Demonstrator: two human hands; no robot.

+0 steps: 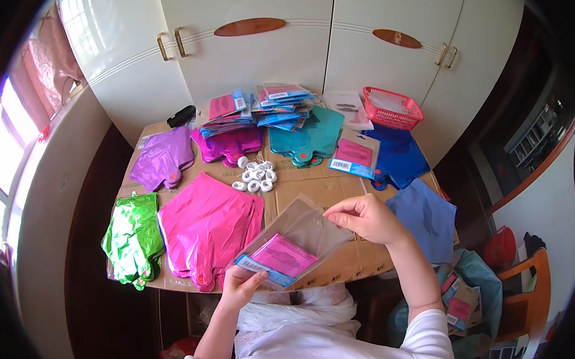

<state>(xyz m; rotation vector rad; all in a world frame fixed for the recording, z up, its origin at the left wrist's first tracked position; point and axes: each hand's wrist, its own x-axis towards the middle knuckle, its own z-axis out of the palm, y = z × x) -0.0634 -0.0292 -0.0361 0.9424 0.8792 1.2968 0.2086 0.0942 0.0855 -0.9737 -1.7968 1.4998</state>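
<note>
Head view: both hands [366, 218] gripping packet [297, 243].

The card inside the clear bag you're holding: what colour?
Pink card with a blue strip at its edge, seen in the head view.

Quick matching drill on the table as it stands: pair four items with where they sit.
Things:
1. green foil stack
2. red basket
3. white ribbon rolls
4. clear packet

Places:
A. far right corner of the table
B. table's middle
C. held in both hands
D. near left edge of the table

Pairs: 1-D, 2-A, 3-B, 4-C. The left hand grips the packet's bottom, the right hand its top.
</note>
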